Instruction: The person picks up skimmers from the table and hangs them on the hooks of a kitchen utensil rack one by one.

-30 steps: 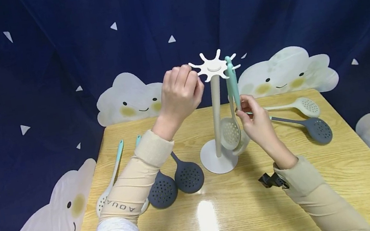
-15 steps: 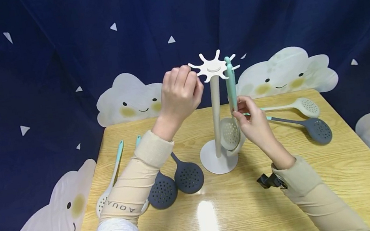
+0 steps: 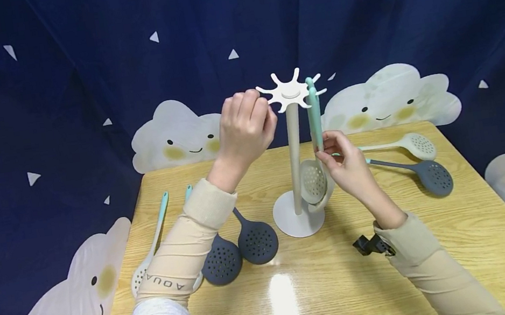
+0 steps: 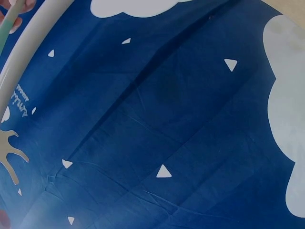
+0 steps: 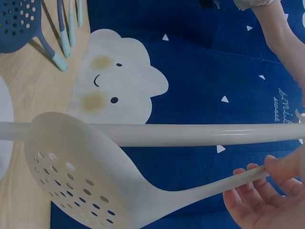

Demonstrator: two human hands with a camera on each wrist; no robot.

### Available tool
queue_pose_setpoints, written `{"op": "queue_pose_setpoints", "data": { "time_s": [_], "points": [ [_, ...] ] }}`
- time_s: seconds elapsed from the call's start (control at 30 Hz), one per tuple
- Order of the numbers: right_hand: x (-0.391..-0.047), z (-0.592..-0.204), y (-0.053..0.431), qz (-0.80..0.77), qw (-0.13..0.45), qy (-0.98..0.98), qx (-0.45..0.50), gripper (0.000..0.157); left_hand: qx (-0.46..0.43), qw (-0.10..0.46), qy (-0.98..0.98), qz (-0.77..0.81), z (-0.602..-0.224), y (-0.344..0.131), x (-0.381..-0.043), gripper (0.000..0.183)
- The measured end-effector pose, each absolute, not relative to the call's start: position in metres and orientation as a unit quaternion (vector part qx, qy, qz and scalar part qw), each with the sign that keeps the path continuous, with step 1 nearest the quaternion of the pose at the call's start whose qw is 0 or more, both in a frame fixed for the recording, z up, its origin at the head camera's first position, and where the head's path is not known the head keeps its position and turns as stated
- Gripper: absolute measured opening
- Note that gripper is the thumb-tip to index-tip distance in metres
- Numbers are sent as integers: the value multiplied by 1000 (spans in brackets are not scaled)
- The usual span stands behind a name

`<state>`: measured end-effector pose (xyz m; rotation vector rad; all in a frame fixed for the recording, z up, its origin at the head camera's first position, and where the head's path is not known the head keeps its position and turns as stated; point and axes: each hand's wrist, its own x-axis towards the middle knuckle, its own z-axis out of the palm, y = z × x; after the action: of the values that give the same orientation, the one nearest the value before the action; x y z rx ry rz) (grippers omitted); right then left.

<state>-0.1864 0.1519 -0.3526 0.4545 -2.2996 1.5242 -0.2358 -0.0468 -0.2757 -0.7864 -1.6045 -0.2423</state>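
Observation:
A white utensil rack (image 3: 297, 156) with a star of hooks stands on a round base. My right hand (image 3: 346, 162) pinches the cream shaft of a skimmer (image 5: 71, 167), thumb against fingertips. Its mint handle end is at a right-hand hook, whose tip shows beyond it. Another cream skimmer (image 3: 313, 181) hangs close beside it, overlapping the held one's head. My left hand (image 3: 247, 123), fingers curled, grips the rack at a left-front hook; its fingertips are hidden from the head view. In the left wrist view only a few hooks (image 4: 9, 152) and the bent-looking post show.
Dark skimmers (image 3: 258, 241) and a pale skimmer (image 3: 139, 275) lie on the wooden table (image 3: 332, 298) at the left, partly under my left sleeve. A cream skimmer (image 3: 421, 146) and a dark skimmer (image 3: 434, 177) lie at the right. A blue curtain (image 3: 192, 14) hangs behind.
My right hand has moved slightly left, bringing the held skimmer's lower part toward the post and closer to the other hanging skimmer. The left hand stays in place.

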Motion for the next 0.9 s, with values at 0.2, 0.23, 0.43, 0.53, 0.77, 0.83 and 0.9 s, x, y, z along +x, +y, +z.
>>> {"op": "queue_pose_setpoints", "data": {
  "time_s": [0.2,0.23,0.43,0.53,0.77,0.83,0.9],
  "points": [
    [-190,-354,157,551,180,-793,188,32,-344,618,-700,-104,-276,-47,-236,7],
    [-188,-352,157,554,189,-788,193,32,-344,617,-700,-104,-276,-47,-236,7],
    [-198,-356,165,568,298,-740,202,23,-345,616,-700,-106,-276,-47,-236,8],
    [-220,-381,179,532,361,-744,183,17,-344,617,-700,-107,-276,-47,-236,8],
    [-252,-431,213,408,333,-838,140,21,-345,616,-701,-104,-275,-47,-236,8],
    [-256,-443,223,373,269,-878,133,28,-345,616,-701,-104,-275,-47,-236,8],
    [-260,-453,232,331,206,-912,127,34,-345,616,-701,-103,-275,-47,-235,8]
  ]
}}
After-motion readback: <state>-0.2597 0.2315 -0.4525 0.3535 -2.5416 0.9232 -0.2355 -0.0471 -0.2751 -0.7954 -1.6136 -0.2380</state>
